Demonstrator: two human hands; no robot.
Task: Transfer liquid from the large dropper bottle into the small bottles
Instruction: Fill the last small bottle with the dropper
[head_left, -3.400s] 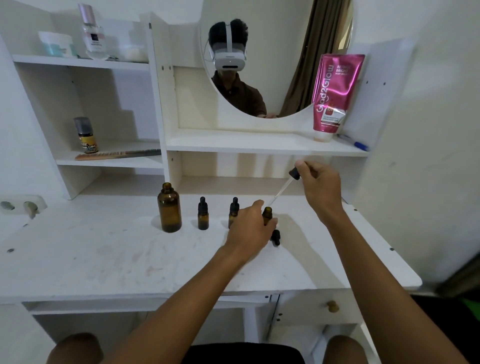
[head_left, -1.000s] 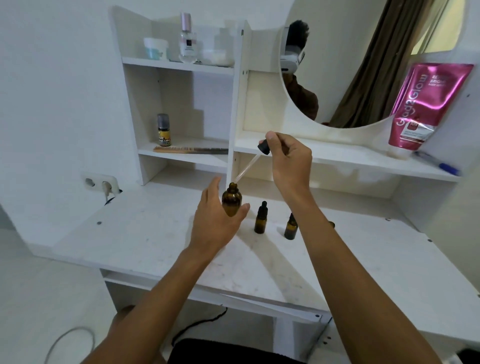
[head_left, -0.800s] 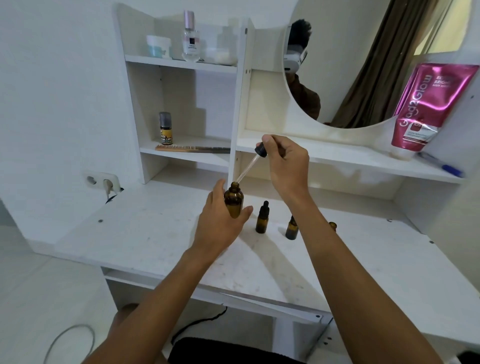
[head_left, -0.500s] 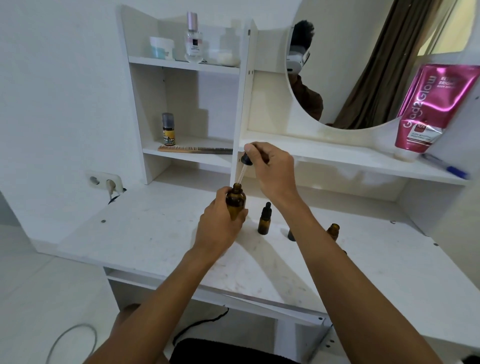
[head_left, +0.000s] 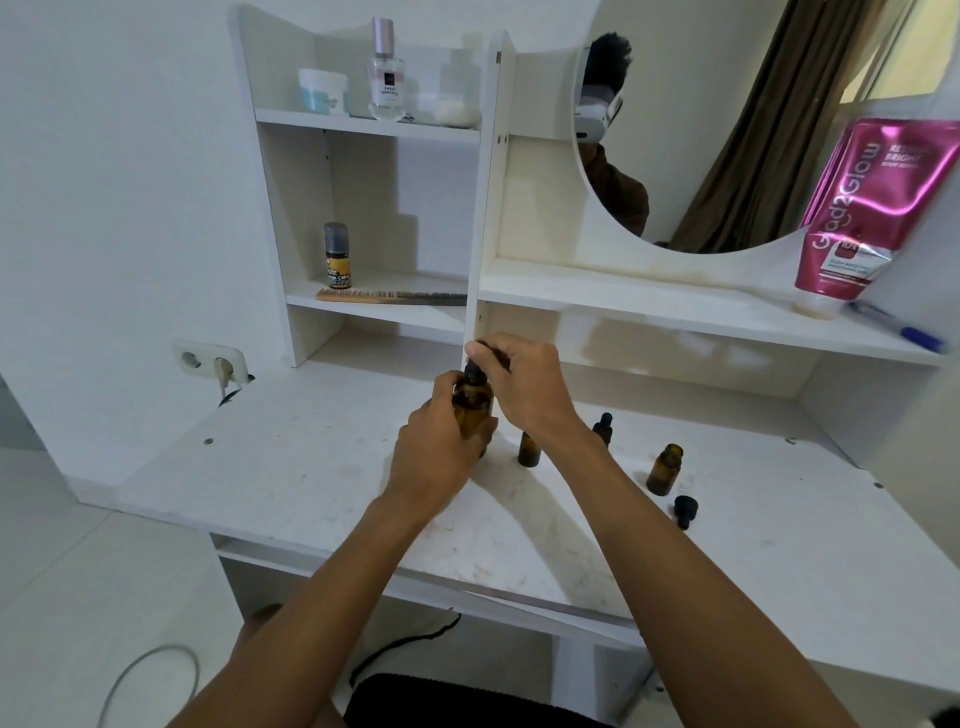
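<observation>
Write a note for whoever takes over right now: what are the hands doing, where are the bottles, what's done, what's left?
Left hand grips the large dropper bottle.
Right hand pinches its dropper cap at the neck.
Small bottles stand to their right: a partly hidden bottle behind the right wrist, a capped bottle, and an open bottle with its loose cap lying beside it.
Done: one small bottle opened; fill levels cannot be told.
Left: draw liquid, fill the small bottles, recap.
</observation>
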